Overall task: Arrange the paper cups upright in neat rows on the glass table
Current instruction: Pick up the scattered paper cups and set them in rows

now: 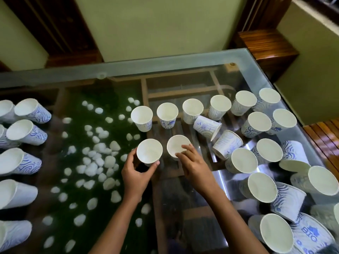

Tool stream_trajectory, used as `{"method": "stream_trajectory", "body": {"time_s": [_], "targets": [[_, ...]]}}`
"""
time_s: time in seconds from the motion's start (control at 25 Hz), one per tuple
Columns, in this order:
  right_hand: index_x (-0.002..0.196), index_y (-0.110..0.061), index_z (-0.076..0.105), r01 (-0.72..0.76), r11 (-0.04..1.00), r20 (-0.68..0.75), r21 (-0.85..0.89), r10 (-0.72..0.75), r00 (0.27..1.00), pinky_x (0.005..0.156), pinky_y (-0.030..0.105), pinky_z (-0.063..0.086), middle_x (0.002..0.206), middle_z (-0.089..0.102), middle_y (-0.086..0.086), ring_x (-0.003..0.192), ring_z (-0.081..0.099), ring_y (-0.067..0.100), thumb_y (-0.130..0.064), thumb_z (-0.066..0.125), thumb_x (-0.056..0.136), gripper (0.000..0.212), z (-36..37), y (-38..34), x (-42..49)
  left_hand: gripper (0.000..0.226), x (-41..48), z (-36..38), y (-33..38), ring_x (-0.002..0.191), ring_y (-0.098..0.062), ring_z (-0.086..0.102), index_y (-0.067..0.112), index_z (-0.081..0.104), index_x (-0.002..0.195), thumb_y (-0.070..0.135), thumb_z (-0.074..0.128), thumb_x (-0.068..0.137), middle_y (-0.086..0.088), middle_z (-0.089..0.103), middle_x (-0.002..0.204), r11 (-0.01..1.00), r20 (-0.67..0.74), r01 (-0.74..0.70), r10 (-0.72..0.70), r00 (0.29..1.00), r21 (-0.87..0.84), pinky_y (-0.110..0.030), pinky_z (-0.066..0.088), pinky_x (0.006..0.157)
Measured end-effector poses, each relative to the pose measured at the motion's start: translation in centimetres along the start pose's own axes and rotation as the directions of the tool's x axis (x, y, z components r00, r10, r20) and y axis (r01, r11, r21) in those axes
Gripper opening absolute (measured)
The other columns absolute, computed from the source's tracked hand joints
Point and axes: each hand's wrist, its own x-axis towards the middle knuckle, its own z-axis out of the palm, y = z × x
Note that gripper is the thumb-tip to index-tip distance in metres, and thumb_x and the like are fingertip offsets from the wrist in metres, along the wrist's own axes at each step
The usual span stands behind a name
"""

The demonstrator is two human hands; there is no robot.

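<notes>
White paper cups with blue wave print stand on the glass table. A far row of several upright cups runs from the centre to the right. My left hand grips an upright cup at the table's middle. Right beside it, my right hand holds a second upright cup by its rim. Two cups lie on their sides, one just behind my right hand and another to its right.
Several more upright cups crowd the right side of the table, and another column lines the left edge. White pebbles on green turf lie under the glass. A wooden ledge sits beyond the far right corner.
</notes>
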Motion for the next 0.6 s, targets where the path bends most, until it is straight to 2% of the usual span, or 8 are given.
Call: {"method": "stream_trajectory", "body": {"time_s": [0.08, 0.2, 0.24, 0.32, 0.4, 0.48, 0.6], "targets": [[0.099, 0.006, 0.066, 0.01, 0.999, -0.037, 0.053, -0.008, 0.999, 0.095, 0.052, 0.047, 0.101, 0.066, 0.022, 0.107, 0.061, 0.037, 0.011, 0.073, 0.068, 0.033, 0.2, -0.2, -0.4, 0.067, 0.0, 0.0, -0.1, 0.104, -0.022, 0.058, 0.007, 0.058, 0.115, 0.016, 0.087, 0.055, -0.007, 0.063, 0.111, 1.0, -0.003, 0.016, -0.016, 1.0, -0.011, -0.04, 0.05, 0.09], [0.116, 0.002, 0.058, -0.181, 0.946, -0.154, 0.268, 0.228, 0.961, 0.106, 0.031, 0.039, 0.121, 0.057, 0.017, 0.119, 0.05, 0.022, -0.008, 0.074, 0.075, 0.045, -0.2, -0.2, -1.2, 0.066, 0.2, 0.4, -0.2, 0.103, -0.019, 0.058, 0.008, 0.058, 0.114, 0.016, 0.087, 0.055, -0.003, 0.062, 0.108, 0.999, -0.019, 0.022, -0.023, 1.0, -0.033, -0.039, 0.05, 0.09], [0.12, 0.0, 0.054, -0.257, 0.907, -0.165, 0.335, 0.324, 0.931, 0.106, 0.025, 0.038, 0.124, 0.055, 0.014, 0.12, 0.049, 0.018, -0.013, 0.076, 0.073, 0.054, -0.3, -0.2, -1.3, 0.066, 0.2, 0.4, -0.3, 0.103, -0.019, 0.058, 0.009, 0.058, 0.114, 0.016, 0.087, 0.055, -0.003, 0.062, 0.108, 0.999, -0.02, 0.027, -0.028, 0.999, -0.046, -0.037, 0.05, 0.089], [0.129, -0.002, 0.046, -0.399, 0.792, -0.123, 0.462, 0.502, 0.856, 0.103, 0.024, 0.039, 0.128, 0.051, 0.012, 0.12, 0.05, 0.019, -0.017, 0.082, 0.067, 0.073, 0.0, -0.2, -1.2, 0.065, 0.4, 0.5, -0.4, 0.103, -0.019, 0.058, 0.01, 0.059, 0.114, 0.017, 0.087, 0.056, -0.002, 0.062, 0.108, 0.998, -0.015, 0.028, -0.029, 0.999, -0.059, -0.033, 0.049, 0.087], [0.138, -0.007, 0.034, -0.525, 0.628, 0.022, 0.575, 0.629, 0.777, 0.104, 0.025, 0.04, 0.132, 0.048, 0.011, 0.122, 0.049, 0.019, -0.014, 0.085, 0.062, 0.092, 0.7, -0.1, -0.5, 0.065, 0.7, 0.4, -0.5, 0.103, -0.019, 0.058, 0.01, 0.058, 0.114, 0.017, 0.086, 0.057, -0.001, 0.062, 0.108, 0.997, -0.014, 0.034, -0.035, 0.999, -0.062, -0.029, 0.049, 0.085], [0.138, -0.013, 0.032, -0.58, 0.577, 0.109, 0.575, 0.648, 0.753, 0.102, 0.02, 0.04, 0.131, 0.049, 0.005, 0.12, 0.049, 0.012, -0.015, 0.086, 0.059, 0.096, 1.7, -0.1, 0.2, 0.065, 1.1, 0.1, -0.5, 0.102, -0.017, 0.058, 0.009, 0.058, 0.115, 0.016, 0.086, 0.057, 0.0, 0.061, 0.108, 0.996, -0.023, 0.044, -0.045, 0.999, -0.077, -0.029, 0.049, 0.084], [0.124, -0.027, 0.042, -0.537, 0.615, 0.11, 0.577, 0.593, 0.798, 0.091, 0.01, 0.043, 0.119, 0.054, -0.011, 0.108, 0.052, 0.0, -0.018, 0.086, 0.059, 0.079, 3.5, -1.3, 1.4, 0.065, 2.2, -1.2, -0.9, 0.103, -0.014, 0.056, 0.006, 0.057, 0.117, 0.015, 0.085, 0.059, 0.002, 0.059, 0.109, 0.995, -0.058, 0.041, -0.046, 0.997, -0.093, -0.026, 0.048, 0.084]]}}
